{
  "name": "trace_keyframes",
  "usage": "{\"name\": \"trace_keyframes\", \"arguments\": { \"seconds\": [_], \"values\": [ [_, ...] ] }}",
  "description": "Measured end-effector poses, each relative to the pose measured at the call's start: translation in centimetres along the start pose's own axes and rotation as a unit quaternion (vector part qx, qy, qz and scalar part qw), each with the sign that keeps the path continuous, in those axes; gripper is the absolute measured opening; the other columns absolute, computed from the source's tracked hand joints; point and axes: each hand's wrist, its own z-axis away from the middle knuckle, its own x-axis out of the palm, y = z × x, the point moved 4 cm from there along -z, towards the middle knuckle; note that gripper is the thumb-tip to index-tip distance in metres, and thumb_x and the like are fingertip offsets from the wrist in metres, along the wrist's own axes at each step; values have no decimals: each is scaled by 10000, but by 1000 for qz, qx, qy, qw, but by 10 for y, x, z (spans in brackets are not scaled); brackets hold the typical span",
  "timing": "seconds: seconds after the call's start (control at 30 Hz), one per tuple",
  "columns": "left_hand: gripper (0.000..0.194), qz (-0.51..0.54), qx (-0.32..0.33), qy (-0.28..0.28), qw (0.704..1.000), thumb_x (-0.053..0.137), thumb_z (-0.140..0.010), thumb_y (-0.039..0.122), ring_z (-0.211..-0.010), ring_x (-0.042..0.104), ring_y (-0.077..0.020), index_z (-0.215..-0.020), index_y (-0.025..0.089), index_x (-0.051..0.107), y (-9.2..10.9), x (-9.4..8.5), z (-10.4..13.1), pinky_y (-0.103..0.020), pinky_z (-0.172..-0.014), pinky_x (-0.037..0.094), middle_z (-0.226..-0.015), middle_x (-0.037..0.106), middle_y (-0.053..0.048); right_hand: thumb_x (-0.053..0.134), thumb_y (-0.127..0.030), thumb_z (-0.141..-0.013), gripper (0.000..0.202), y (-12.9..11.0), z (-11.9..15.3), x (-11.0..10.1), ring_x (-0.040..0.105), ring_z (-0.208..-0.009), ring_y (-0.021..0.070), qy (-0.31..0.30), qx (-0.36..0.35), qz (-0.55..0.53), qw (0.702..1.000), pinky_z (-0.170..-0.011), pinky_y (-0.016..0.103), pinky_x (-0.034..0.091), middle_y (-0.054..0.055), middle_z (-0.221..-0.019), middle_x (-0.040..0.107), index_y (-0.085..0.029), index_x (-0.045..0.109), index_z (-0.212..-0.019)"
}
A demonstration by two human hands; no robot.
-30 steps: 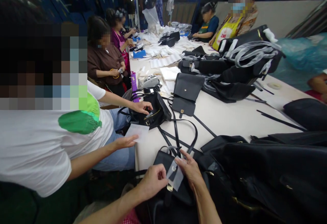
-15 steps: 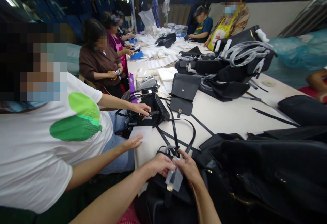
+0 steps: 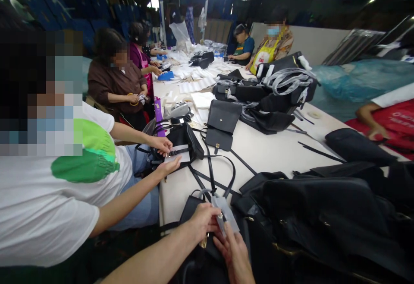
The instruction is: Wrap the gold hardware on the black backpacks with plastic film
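A small translucent white wrapping sheet (image 3: 223,205) lies around a black strap (image 3: 234,175) of a black backpack (image 3: 189,207) in front of me. My left hand (image 3: 203,221) pinches the left edge of this sheet, near a shiny metal piece. From below, my right hand (image 3: 234,249) grips the sheet's lower part, its index finger lying along it. A gold-coloured fitting (image 3: 204,241) shows under my left hand. Parts of the strap and backpack are hidden behind my hands.
More black bags (image 3: 317,206) are heaped at my right. A flat black backpack (image 3: 223,120) lies farther up the white table (image 3: 258,156). On my left, a co-worker in a white T-shirt (image 3: 42,215) handles another black bag (image 3: 181,137). Wrapped bags (image 3: 271,89) are piled beyond.
My right hand has moved down from the top of the strap to the lower part of the sheet. The sheet now sits higher on the strap. The view has swung slightly right.
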Motion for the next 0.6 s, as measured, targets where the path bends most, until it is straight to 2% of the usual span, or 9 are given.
{"name": "trace_keyframes", "arguments": {
  "seconds": [0.07,0.2,0.27,0.33,0.47,0.6],
  "values": [
    [118,4,-1,10,1000,613,-702,149,-509,593,-115,-813,146,575,-4,1,2,-189,-461,447,-619,637,-7,818,-552,-576,621,5,2,1,690,-991,273,5,5,26,1000,-724,326,590,69,-1046,739,-215,620,-1059],
    [125,7,-11,22,1000,628,-677,150,-454,541,-97,-792,150,579,-8,-4,-1,-148,-360,255,-591,623,-5,864,-572,-447,608,10,-2,-2,677,-637,187,60,-29,47,997,-504,243,549,14,-675,714,-170,650,-850],
    [130,14,-14,23,1000,648,-654,149,-427,511,-87,-757,155,569,-8,-5,-4,-155,-346,137,-580,615,-3,853,-591,-451,608,13,-3,-3,648,-589,161,67,-49,33,996,-490,235,549,7,-654,704,-166,651,-836],
    [127,24,-15,20,999,652,-637,121,-395,465,-68,-719,154,560,-8,-5,-8,-166,-351,72,-550,584,13,839,-592,-487,613,15,-3,-6,644,-602,149,77,-70,15,994,-504,227,558,4,-713,719,-177,657,-898],
    [100,49,-22,-2,999,600,-671,50,-350,345,-22,-712,132,562,-9,-4,-14,-165,-346,44,-539,530,38,820,-576,-539,570,17,2,-9,608,-604,122,91,-88,13,992,-529,209,563,-6,-769,719,-190,699,-940],
    [63,82,-53,-35,995,559,-843,113,-360,282,-19,-782,129,557,-12,-7,-23,-150,-332,114,-561,469,67,807,-572,-558,541,20,2,-7,611,-621,141,61,-81,30,994,-560,224,570,0,-743,721,-192,744,-938]
  ]
}}
